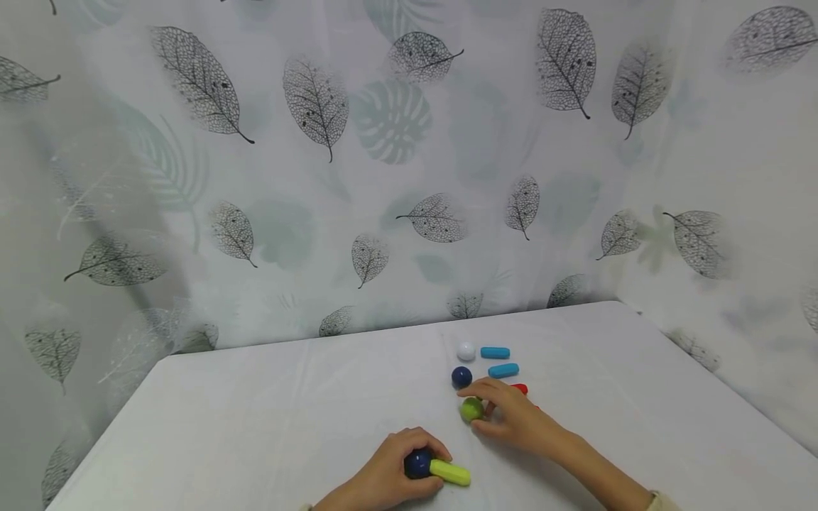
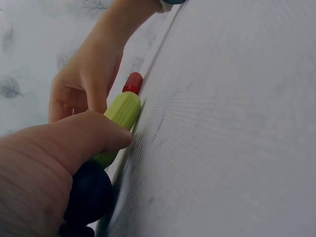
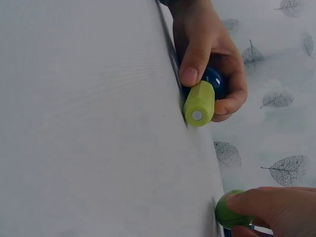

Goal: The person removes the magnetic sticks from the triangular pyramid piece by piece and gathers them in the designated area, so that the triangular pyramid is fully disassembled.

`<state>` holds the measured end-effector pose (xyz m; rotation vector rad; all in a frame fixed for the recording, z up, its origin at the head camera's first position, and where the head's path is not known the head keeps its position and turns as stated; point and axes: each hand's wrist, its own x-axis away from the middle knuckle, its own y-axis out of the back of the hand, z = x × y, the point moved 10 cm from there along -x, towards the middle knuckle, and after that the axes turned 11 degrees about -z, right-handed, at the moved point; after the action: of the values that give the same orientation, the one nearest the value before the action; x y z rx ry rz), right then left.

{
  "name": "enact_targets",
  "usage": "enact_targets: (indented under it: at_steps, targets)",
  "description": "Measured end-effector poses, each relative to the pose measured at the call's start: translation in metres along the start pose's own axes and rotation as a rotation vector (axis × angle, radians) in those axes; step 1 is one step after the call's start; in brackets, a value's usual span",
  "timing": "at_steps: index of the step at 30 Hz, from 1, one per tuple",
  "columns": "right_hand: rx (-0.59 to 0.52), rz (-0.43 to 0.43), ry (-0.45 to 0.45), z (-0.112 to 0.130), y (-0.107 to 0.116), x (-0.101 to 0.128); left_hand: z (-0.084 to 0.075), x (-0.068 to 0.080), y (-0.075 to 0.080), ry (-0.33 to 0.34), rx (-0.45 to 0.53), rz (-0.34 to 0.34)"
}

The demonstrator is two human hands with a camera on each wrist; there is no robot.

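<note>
My left hand (image 1: pixel 388 470) holds a dark blue ball (image 1: pixel 418 463) with a yellow-green ridged rod (image 1: pixel 452 473) against it. In the right wrist view, the rod (image 3: pixel 200 106) shows a pale round end, and the left thumb lies along it. My right hand (image 1: pixel 519 420) is farther back and to the right, pinching a green ball (image 1: pixel 471 409) between thumb and fingers. That ball (image 3: pixel 228 213) is at the bottom of the right wrist view. Beyond the right fingers sits another dark blue ball (image 1: pixel 461 377). A red rod (image 1: pixel 520 389) is partly hidden behind the right hand.
A white ball (image 1: pixel 466 350) and two blue rods, one at the back (image 1: pixel 495 352) and one in front of it (image 1: pixel 503 370), lie toward the far side of the white-covered table (image 1: pixel 268 419). A leaf-printed curtain (image 1: pixel 396 177) hangs behind the table.
</note>
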<state>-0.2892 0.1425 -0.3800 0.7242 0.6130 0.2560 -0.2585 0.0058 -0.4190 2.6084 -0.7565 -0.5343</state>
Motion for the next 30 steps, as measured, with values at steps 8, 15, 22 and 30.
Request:
enact_targets:
  at_steps: [8, 15, 22, 30]
  targets:
    - [-0.006, -0.037, 0.084, 0.005, -0.002, -0.001, 0.0, 0.002, 0.003, 0.007, 0.021, -0.017]
    - [0.01, -0.039, 0.061, 0.006, 0.002, 0.001, 0.0, 0.001, 0.003, -0.017, 0.01, -0.028]
    - [0.054, -0.198, 0.218, 0.033, 0.015, 0.008, -0.002, -0.002, 0.002, -0.034, 0.05, -0.04]
    - [-0.099, -0.072, 0.229, 0.055, 0.0, 0.02, -0.008, 0.0, 0.005, -0.074, 0.052, -0.065]
